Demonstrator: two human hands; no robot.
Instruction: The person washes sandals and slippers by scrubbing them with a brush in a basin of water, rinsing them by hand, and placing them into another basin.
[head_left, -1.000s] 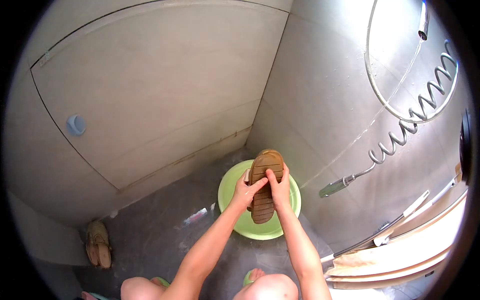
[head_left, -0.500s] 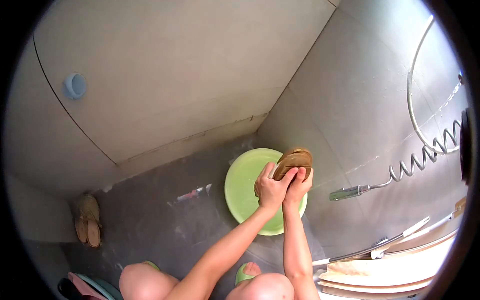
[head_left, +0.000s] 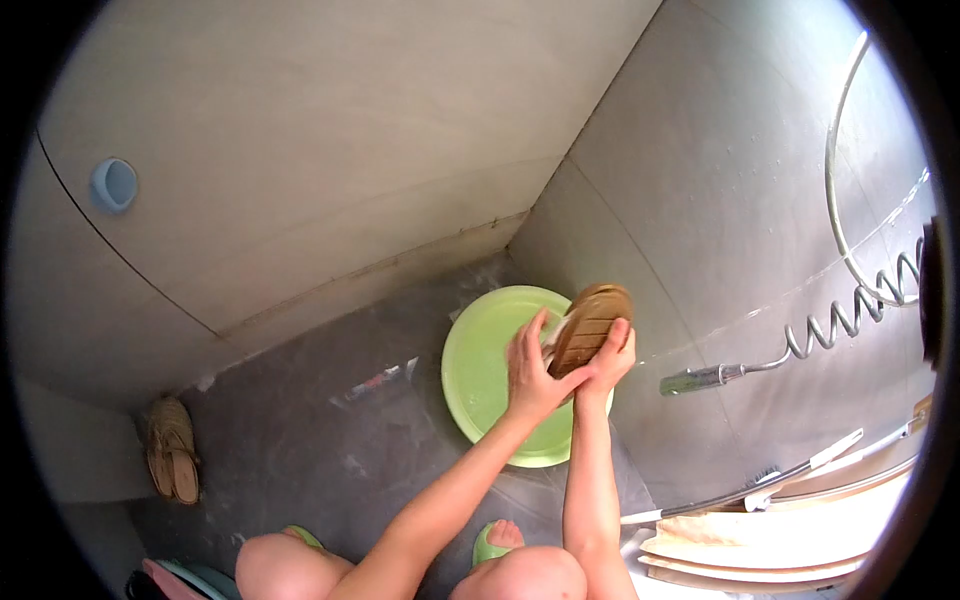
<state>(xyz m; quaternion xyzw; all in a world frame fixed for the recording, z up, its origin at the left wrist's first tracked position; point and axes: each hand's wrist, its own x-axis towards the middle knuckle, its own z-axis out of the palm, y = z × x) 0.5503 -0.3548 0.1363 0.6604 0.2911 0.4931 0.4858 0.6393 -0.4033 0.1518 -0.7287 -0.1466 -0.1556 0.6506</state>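
Note:
A brown-soled shoe [head_left: 590, 335] is held tilted over the right side of a light green basin [head_left: 462, 400], its grooved sole facing up toward me. My right hand [head_left: 608, 362] grips the shoe from the right, thumb pressed on the sole. On the other side, my left hand [head_left: 535, 375] has its thumb at the lower end of the shoe and its fingers bent along the left edge. Something white, like foam or a pale part of the upper, shows beside those fingers. The shoe's underside is hidden. Both hands are above the basin.
Woven tan shoes [head_left: 173, 455] stand on the dark floor at left. A spray head [head_left: 700, 378] on a coiled hose hangs along the right wall. Long-handled tools [head_left: 780, 480] lean by stacked boards [head_left: 755, 550] at lower right. A blue cup-shaped fitting [head_left: 115, 186] is on the wall.
The shoe has turned more upright and shows more of its sole. My left fingers have loosened and straightened at its edge, and my right thumb has moved up the sole.

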